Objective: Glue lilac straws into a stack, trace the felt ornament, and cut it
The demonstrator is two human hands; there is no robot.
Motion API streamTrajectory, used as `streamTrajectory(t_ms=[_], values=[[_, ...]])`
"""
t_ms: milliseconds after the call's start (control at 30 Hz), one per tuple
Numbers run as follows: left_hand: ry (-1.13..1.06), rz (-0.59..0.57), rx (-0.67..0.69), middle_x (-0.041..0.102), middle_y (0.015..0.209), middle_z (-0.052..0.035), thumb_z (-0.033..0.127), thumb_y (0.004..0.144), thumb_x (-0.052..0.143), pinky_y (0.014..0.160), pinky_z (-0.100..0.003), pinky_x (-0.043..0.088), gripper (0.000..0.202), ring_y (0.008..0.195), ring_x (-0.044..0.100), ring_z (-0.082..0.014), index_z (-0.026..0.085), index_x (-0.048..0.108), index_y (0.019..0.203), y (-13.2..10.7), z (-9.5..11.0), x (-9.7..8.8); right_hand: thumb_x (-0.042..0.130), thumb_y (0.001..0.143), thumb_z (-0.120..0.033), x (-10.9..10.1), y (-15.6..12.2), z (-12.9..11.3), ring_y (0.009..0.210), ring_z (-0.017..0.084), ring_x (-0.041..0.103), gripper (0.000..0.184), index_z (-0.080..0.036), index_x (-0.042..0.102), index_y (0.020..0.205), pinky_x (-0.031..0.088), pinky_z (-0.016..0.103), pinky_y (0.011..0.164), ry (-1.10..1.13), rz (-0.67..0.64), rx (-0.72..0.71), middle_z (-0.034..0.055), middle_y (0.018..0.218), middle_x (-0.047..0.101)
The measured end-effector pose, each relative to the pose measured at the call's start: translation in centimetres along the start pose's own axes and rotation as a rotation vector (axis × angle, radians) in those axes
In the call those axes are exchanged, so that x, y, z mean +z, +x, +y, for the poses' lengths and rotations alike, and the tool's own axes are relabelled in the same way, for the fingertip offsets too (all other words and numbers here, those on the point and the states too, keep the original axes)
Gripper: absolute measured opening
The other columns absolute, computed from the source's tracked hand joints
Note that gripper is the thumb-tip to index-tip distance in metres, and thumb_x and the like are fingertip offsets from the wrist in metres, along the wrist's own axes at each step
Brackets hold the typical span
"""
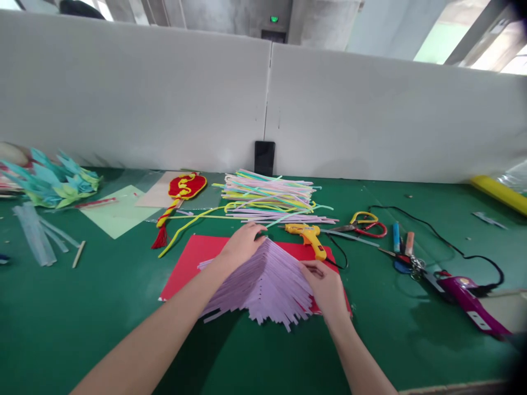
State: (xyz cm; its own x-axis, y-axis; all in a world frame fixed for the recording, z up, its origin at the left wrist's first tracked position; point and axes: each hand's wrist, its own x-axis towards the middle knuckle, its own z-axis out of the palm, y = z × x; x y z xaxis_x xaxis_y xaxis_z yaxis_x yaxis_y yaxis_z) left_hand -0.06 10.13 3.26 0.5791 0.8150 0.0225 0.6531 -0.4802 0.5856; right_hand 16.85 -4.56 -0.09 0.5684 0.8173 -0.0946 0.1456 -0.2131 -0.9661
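A peaked piece of lilac paper strips (267, 280) lies on a red sheet (187, 266) on the green table. My left hand (242, 244) rests on its upper left slope near the peak, fingers curled over the strips. My right hand (325, 288) presses on the right slope, fingers bent and pinching the strips' edge. A yellow glue gun (308, 236) lies just beyond the peak, between both hands.
A heap of pastel strips (267, 197) sits behind. A red and yellow tasselled ornament (181, 192) lies to the left, teal paper shapes (53, 181) far left. Scissors (364, 225), pens (401, 238) and a purple tool (469, 296) lie right. White partition (263, 109) at the back.
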Motion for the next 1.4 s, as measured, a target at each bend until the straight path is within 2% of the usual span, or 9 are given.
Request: streamTrajectory(t_ms=[233,533,633,700,800,900,1033,1233,1400], values=[[0.038,0.139,-0.052,0.058,0.102,-0.0072,0.029,0.081,0.063,0.094,-0.037,0.045,0.025,0.103,0.056,-0.0229,0.020,0.068,0.104,-2.4,-2.4,0.9,0.067,0.070,-0.042,0.4,0.3,0.1,0.077,0.024,0.070,0.027,-0.017,0.072,0.079,0.055,0.035,0.076,-0.054,-0.008,-0.066,0.0086,0.079,0.074],[0.108,0.221,-0.107,0.059,0.099,-0.0071,0.029,0.085,0.059,0.092,-0.036,0.047,0.022,0.096,0.058,-0.0208,0.019,0.067,0.103,-3.8,-2.9,1.2,0.065,0.073,-0.040,0.8,1.2,-0.2,0.078,0.023,0.069,0.025,-0.017,0.072,0.081,0.053,0.036,0.078,-0.104,-0.086,-0.149,0.0069,0.081,0.074],[0.161,0.218,-0.128,0.060,0.103,-0.0098,0.028,0.088,0.055,0.094,-0.037,0.046,0.026,0.101,0.059,-0.0229,0.017,0.066,0.107,-4.2,-2.3,1.2,0.065,0.074,-0.040,0.9,1.2,-0.3,0.077,0.022,0.068,0.025,-0.018,0.072,0.081,0.053,0.036,0.078,-0.122,-0.093,-0.157,0.0066,0.081,0.074],[0.207,0.210,-0.130,0.059,0.116,-0.0140,0.027,0.090,0.050,0.100,-0.042,0.042,0.033,0.113,0.055,-0.0266,0.013,0.060,0.118,-4.7,-1.4,1.4,0.064,0.075,-0.041,0.9,1.1,-0.3,0.077,0.022,0.068,0.026,-0.017,0.072,0.082,0.053,0.036,0.078,-0.132,-0.093,-0.157,0.0064,0.080,0.074],[0.261,0.163,-0.102,0.043,0.144,-0.0186,0.030,0.091,0.049,0.112,-0.047,0.027,0.052,0.134,0.038,-0.0309,0.008,0.042,0.138,-6.0,0.5,2.4,0.064,0.075,-0.041,0.8,0.9,-0.3,0.077,0.022,0.068,0.026,-0.018,0.071,0.081,0.053,0.035,0.077,-0.143,-0.105,-0.146,0.0061,0.081,0.074],[0.328,0.067,-0.089,0.031,0.151,-0.0213,0.042,0.091,0.048,0.114,-0.050,0.024,0.067,0.140,0.028,-0.0329,0.004,0.032,0.144,-7.2,2.1,3.4,0.064,0.074,-0.041,0.5,0.7,-0.6,0.077,0.022,0.069,0.024,-0.019,0.072,0.080,0.053,0.034,0.075,-0.156,-0.123,-0.128,0.0055,0.081,0.074],[0.423,-0.024,-0.067,0.027,0.152,-0.0202,0.047,0.092,0.045,0.114,-0.051,0.023,0.070,0.141,0.025,-0.0323,0.004,0.029,0.145,-8.0,3.0,3.7,0.064,0.073,-0.037,-0.2,0.4,-1.1,0.072,0.021,0.069,0.018,-0.021,0.071,0.075,0.054,0.032,0.071,-0.247,-0.159,-0.125,0.0040,0.076,0.073],[0.423,-0.016,0.006,0.024,0.154,-0.0162,0.046,0.092,0.043,0.115,-0.049,0.025,0.069,0.142,0.024,-0.0303,0.007,0.028,0.147,-8.2,2.5,4.0,0.065,0.072,-0.034,-1.8,1.3,-1.1,0.059,0.018,0.062,0.015,-0.021,0.072,0.076,0.051,0.031,0.060,-0.593,-0.235,-0.375,0.0051,0.074,0.066],[0.430,0.009,0.032,0.025,0.154,-0.0146,0.046,0.093,0.042,0.115,-0.050,0.025,0.066,0.142,0.025,-0.0298,0.008,0.031,0.146,-8.3,2.3,4.6,0.052,0.087,-0.031,-0.9,2.2,-1.6,0.082,0.021,0.065,0.023,-0.023,0.072,0.095,0.051,0.034,0.076,-0.663,-0.291,-0.510,0.0076,0.091,0.067]])
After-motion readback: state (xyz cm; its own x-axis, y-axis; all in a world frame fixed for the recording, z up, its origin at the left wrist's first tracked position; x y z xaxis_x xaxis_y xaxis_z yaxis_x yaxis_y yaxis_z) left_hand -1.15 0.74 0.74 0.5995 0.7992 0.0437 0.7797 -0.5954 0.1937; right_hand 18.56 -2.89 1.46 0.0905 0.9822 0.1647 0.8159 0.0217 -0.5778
